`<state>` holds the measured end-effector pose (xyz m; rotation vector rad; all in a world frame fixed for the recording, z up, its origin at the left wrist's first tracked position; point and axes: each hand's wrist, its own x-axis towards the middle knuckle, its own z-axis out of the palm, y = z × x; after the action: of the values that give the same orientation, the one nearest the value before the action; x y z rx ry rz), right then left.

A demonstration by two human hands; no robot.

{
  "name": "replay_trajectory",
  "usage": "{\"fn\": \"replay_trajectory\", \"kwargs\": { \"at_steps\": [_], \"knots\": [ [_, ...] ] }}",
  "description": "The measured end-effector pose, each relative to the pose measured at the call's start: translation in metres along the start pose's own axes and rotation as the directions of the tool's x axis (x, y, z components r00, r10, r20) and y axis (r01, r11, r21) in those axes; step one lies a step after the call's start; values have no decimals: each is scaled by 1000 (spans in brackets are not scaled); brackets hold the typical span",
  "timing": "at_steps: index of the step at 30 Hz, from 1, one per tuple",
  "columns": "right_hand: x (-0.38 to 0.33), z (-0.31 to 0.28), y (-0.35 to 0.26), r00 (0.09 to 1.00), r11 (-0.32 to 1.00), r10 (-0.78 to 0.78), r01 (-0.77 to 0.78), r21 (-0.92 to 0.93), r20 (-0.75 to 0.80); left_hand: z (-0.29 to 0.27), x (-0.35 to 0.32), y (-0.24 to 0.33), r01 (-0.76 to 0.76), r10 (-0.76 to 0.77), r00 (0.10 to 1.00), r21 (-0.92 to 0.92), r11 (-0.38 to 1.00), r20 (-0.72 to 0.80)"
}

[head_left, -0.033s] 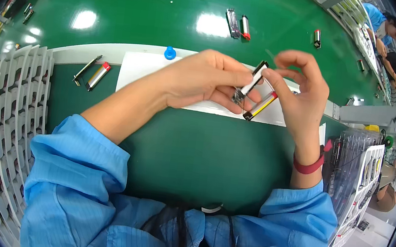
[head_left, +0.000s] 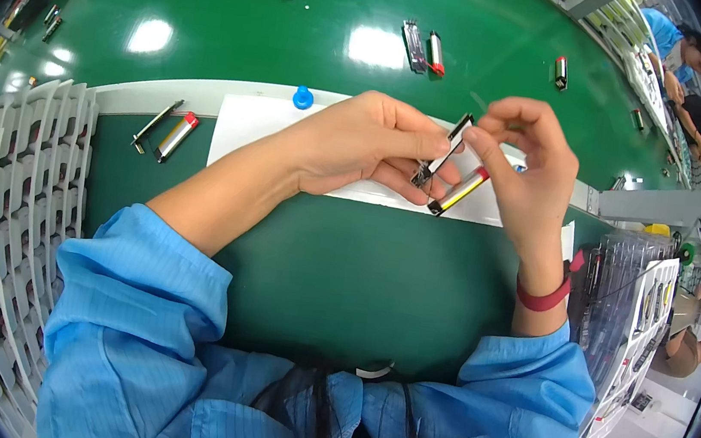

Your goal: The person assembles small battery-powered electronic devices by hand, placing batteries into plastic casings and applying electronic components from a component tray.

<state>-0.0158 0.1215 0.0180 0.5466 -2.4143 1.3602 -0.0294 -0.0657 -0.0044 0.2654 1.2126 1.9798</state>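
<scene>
My left hand [head_left: 376,148] is closed on a slim black circuit board [head_left: 444,156] with a white strip along it, held tilted above the white sheet [head_left: 241,120]. A cylindrical battery cell [head_left: 460,192], silver and yellow with a red end and a black end, hangs beside the board near my left fingertips; a thin wire seems to join them. My right hand [head_left: 537,171] pinches the board's upper end between thumb and a finger, with its index finger curled above. Something thin and pale, too faint to name, shows by that fingertip.
Left of the sheet lie another board [head_left: 156,123] and cell [head_left: 176,137]. A blue knob [head_left: 302,98] stands at the sheet's back edge. Stacked white trays [head_left: 15,207] rise at left, clear trays [head_left: 621,276] at right. More cells [head_left: 436,54] lie on the green bench beyond; co-workers sit far right.
The board has turned slightly, so its white face shows narrower. The cell has rolled a little and shows more yellow. Both hands keep their hold, with the right lowered slightly.
</scene>
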Motion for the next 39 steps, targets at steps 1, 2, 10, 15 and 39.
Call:
{"fn": "replay_trajectory", "kwargs": {
  "at_steps": [1,2,10,15,39],
  "knots": [
    [-2,1,-1,999,999,26,-27,36,27,0,-1,0,-9,9,1000,11,1000,-2],
    [-2,1,0,999,999,19,-20,37,29,-1,-2,0,-18,18,1000,21,1000,-4],
    [-1,0,4,988,995,34,-48,87,153,-5,1,-3,3,-2,1000,124,992,-2],
    [-6,7,-9,934,922,-257,315,-228,249,-11,5,-6,-1,-1,1000,86,996,31],
    [10,-35,55,978,942,116,-164,-293,-174,-14,7,1,-39,76,986,-236,971,151]
  ]
}}
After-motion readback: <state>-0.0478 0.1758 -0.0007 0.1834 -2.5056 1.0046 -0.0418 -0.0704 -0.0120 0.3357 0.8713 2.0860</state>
